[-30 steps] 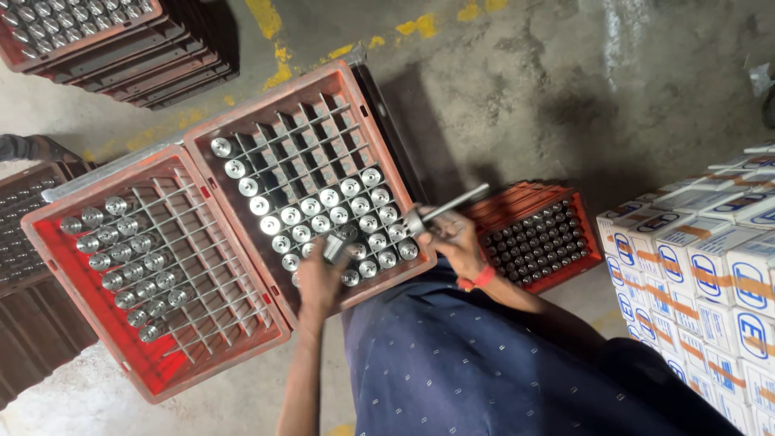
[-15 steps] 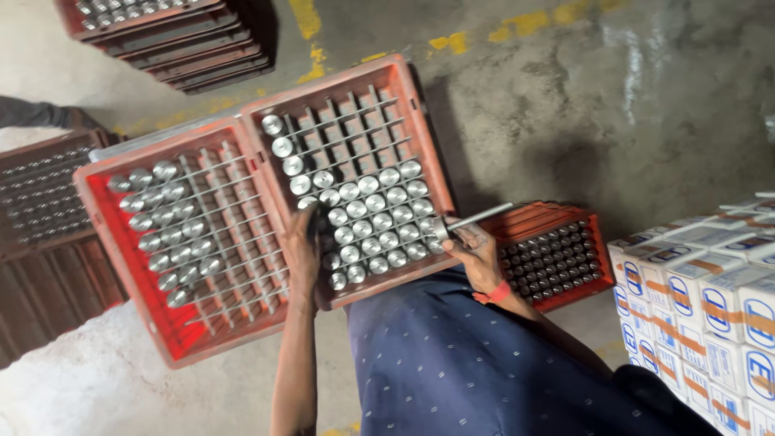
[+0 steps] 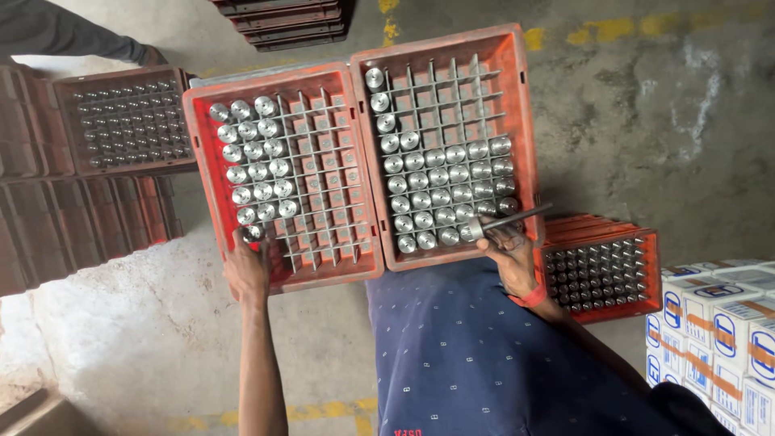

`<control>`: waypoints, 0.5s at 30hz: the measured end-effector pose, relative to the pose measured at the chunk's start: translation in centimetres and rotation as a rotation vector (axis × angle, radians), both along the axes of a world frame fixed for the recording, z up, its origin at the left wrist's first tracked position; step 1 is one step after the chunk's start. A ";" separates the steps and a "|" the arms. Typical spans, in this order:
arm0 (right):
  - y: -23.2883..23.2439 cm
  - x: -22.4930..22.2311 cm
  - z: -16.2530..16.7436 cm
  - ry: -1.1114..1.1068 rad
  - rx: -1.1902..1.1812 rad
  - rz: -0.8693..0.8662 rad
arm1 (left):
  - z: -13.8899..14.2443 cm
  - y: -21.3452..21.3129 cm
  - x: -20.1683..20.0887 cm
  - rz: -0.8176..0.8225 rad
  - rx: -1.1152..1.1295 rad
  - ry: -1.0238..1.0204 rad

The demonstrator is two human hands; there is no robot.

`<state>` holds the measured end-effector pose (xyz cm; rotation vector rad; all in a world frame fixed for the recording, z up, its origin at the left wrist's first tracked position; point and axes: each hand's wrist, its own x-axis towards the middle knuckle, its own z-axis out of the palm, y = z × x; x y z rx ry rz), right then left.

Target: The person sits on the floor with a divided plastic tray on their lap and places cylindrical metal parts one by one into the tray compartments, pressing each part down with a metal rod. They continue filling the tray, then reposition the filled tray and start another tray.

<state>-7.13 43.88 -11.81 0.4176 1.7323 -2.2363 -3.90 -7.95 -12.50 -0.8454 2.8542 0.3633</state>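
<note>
My left hand (image 3: 246, 270) pinches a shiny metal cylinder (image 3: 253, 233) at the near-left corner of the left red crate (image 3: 202, 173), setting it in a cell of the divider grid. My right hand (image 3: 508, 254) grips a thin metal rod (image 3: 513, 219) lying across the near-right corner of the right red crate (image 3: 523, 105), beside its rows of cylinders.

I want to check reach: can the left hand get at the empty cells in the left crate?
Probably yes. The left hand is already at the left crate near edge, and nothing covers the empty cells.
</note>
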 end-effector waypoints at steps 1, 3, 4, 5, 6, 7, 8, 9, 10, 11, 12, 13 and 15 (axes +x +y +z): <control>-0.6 -0.1 -0.2 0.013 0.009 0.020 | -0.1 0.2 -0.4 -0.016 -0.027 0.027; -1.5 -0.2 -0.3 0.015 0.047 0.054 | -0.2 0.1 -0.7 -0.055 -0.033 0.097; -1.9 -0.1 -0.3 0.003 0.074 0.069 | 0.5 -0.1 -0.6 -0.078 -0.016 0.138; -2.2 -0.1 -0.2 -0.011 0.100 0.083 | 1.7 -0.3 -0.3 -0.100 0.000 0.178; -2.4 -0.1 0.0 -0.008 0.094 0.098 | 3.2 -0.4 0.1 -0.057 0.025 0.200; -2.6 -0.1 0.3 -0.005 0.089 0.106 | 5.0 -0.4 0.7 -0.019 0.050 0.221; -2.8 -0.1 0.7 -0.006 0.084 0.111 | 7.1 -0.7 1.9 0.068 0.151 0.262; -3.1 -0.2 1.0 -0.018 0.073 0.124 | 9.1 -0.7 3.0 0.155 0.252 0.302; -3.3 -0.2 1.4 -0.031 0.062 0.136 | 10.4 -0.5 3.5 0.095 0.324 0.474; -3.6 -0.2 1.8 -0.044 0.052 0.149 | 11.4 -0.2 3.9 0.034 0.398 0.644; -4.0 -0.4 2.1 -0.049 0.066 0.175 | 12.0 0.2 4.1 -0.025 0.472 0.815; -4.6 -0.7 2.3 -0.054 0.078 0.203 | 11.3 1.7 3.3 0.036 0.716 0.948; -5.7 -1.2 2.7 -0.062 0.053 0.236 | 8.5 5.9 0.8 0.247 1.127 0.982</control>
